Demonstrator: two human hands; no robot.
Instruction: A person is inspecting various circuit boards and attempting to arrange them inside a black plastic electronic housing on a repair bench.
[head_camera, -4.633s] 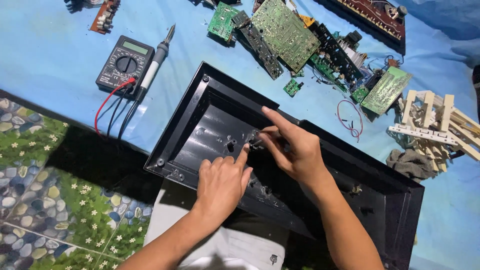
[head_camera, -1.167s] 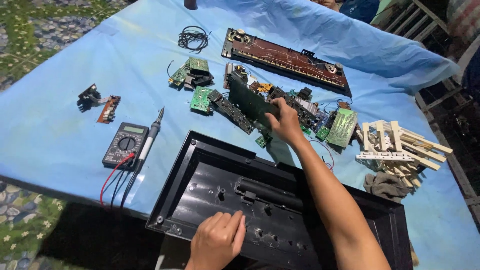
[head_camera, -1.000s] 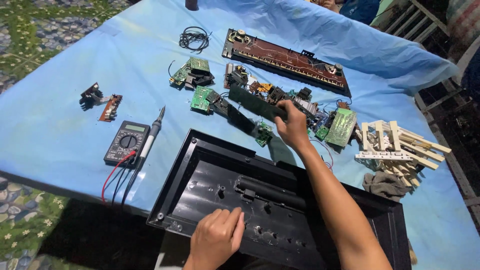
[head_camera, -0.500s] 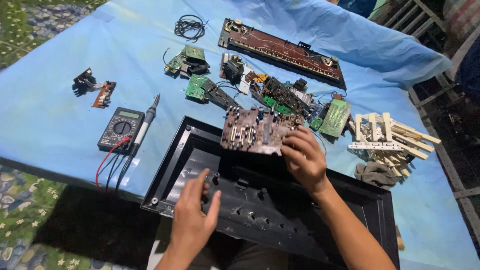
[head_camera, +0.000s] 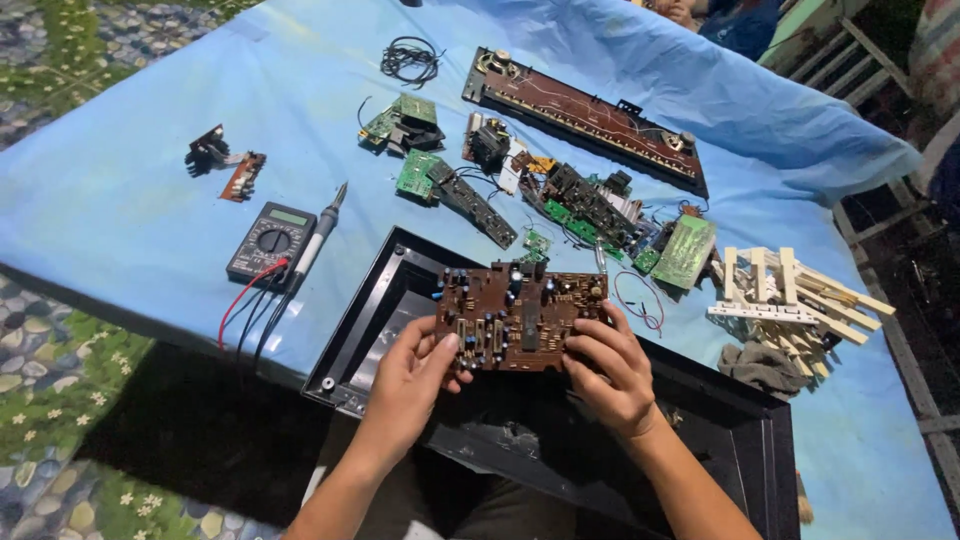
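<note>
My forearms rise from the bottom edge of the frame. My left hand (head_camera: 408, 372) is closed on the left edge of a brown circuit board (head_camera: 520, 316), thumb on top, fingers underneath. My right hand (head_camera: 612, 370) grips the board's right edge the same way, fingertips (head_camera: 590, 338) curled onto its face. The board sits at the centre of the frame, held level and component side up above a black plastic housing (head_camera: 375, 325) that runs from centre-left down to the lower right corner.

The housing lies on the worktop (head_camera: 120, 190), which is covered in a blue cloth. Left of the housing, at mid-left of the frame, sits a black multimeter (head_camera: 270, 241) with red and black leads trailing toward the lower left, and a pen-shaped tool (head_camera: 320, 232) lies just beside it. Right of the board, at mid-right, is a heap of white slatted plastic pieces (head_camera: 790, 300), with a grey rag (head_camera: 765, 368) just below it.

Just beyond the board, in the centre of the frame, lies a cluster of green circuit boards (head_camera: 590, 215) and loose wires. Further up and left are two small parts (head_camera: 225, 165), one black and one brown. Near the top centre a coil of black wire (head_camera: 410, 60) lies on the cloth, and to its right a long dark board (head_camera: 590, 115) stretches diagonally toward the upper right.
</note>
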